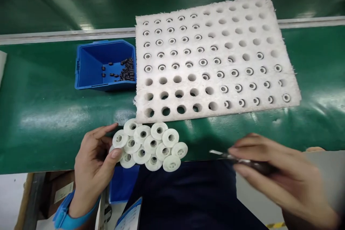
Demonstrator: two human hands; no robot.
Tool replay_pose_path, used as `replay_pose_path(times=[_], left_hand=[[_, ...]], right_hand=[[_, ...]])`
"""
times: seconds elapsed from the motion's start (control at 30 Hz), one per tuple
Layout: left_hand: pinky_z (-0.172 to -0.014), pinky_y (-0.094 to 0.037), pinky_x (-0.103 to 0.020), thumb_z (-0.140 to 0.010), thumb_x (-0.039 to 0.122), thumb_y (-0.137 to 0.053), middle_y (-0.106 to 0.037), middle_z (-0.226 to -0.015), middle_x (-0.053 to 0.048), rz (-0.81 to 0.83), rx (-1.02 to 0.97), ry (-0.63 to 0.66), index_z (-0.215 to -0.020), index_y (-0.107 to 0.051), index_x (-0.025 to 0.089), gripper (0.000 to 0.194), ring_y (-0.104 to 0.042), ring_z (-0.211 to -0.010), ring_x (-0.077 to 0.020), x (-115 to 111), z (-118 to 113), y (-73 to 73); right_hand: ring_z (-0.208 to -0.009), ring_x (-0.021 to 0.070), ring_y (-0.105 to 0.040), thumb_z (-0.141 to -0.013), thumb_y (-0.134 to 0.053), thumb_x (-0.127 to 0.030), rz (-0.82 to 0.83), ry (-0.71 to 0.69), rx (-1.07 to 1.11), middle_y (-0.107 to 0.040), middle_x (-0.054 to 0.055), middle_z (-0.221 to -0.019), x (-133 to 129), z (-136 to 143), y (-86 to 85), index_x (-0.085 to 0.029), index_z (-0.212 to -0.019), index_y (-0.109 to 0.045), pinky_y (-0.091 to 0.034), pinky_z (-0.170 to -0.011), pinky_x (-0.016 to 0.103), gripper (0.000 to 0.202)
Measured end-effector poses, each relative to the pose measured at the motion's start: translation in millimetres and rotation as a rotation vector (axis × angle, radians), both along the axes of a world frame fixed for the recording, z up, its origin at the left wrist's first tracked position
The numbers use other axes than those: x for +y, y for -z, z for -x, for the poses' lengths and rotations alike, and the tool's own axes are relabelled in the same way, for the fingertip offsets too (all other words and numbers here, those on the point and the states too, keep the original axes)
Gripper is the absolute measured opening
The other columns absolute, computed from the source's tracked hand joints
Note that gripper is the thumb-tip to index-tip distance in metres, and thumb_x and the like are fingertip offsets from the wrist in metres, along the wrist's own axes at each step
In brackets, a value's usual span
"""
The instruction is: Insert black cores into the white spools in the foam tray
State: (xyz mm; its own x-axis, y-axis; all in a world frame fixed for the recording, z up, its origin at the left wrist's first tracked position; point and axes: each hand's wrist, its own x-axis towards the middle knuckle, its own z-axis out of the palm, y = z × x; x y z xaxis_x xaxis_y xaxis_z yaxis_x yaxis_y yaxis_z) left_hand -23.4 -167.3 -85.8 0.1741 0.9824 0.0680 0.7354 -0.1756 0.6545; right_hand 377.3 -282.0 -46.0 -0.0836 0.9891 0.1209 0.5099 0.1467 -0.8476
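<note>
A cluster of round white flanged plastic parts [153, 143] is packed together at the table's front edge. Several of them have a dark piece in the centre hole. My left hand [94, 161] grips the left end of this cluster, thumb on the near side and fingers curled behind; the fingertips are partly hidden. To the right, apart from the cluster, my right hand [272, 165] is closed around a slim tool with a dark handle and a thin metal tip [217, 152]. The tip points left towards the white parts; blur hides the tool's exact kind.
Behind the cluster lies a white foam tray [172, 104] with rows of holes, many holding white round parts. Left of it stands a blue bin [91, 64] with small dark cylindrical pieces [126, 72]. The green table [54, 133] ends just before my body.
</note>
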Motion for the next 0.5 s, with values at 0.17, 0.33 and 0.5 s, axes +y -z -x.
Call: replay_pose_path(times=[0.17, 0.33, 0.5], left_hand=[[-0.076, -0.047, -0.036, -0.097, 0.063, -0.063, -0.059, -0.101, -0.002, 0.014, -0.013, -0.012, -0.134, -0.067, 0.025, 0.054, -0.06, -0.09, -0.0219, -1.0, -2.8, -2.1], [-0.075, -0.048, -0.036, -0.097, 0.061, -0.064, -0.06, -0.103, -0.003, -0.004, -0.03, -0.006, -0.132, -0.068, 0.026, 0.05, -0.06, -0.09, -0.0217, -1.3, -2.4, -0.1], [-0.07, -0.048, -0.036, -0.097, 0.067, -0.06, -0.054, -0.101, -0.003, 0.007, -0.044, 0.038, -0.143, -0.061, 0.031, 0.059, -0.056, -0.083, -0.0203, -4.4, 3.8, 6.8]], right_hand=[[-0.079, 0.0158, -0.07, -0.095, -0.069, -0.011, 0.022, -0.098, 0.188, -0.075, 0.003, -0.095, 30.8, 40.6, 3.3, -0.025, -0.128, -0.067, -0.061, -0.07, 0.029, 0.036], [-0.083, 0.0135, -0.069, -0.098, -0.063, -0.01, 0.024, -0.158, 0.197, -0.073, 0.002, -0.097, 27.6, 34.2, 4.7, -0.024, -0.14, -0.063, -0.058, -0.072, 0.025, 0.045], [-0.078, 0.0123, -0.066, -0.095, -0.07, -0.014, 0.101, -0.15, 0.075, -0.068, 0.0, -0.094, 32.4, 40.6, -6.0, -0.024, -0.111, -0.059, -0.055, -0.068, 0.024, 0.022]])
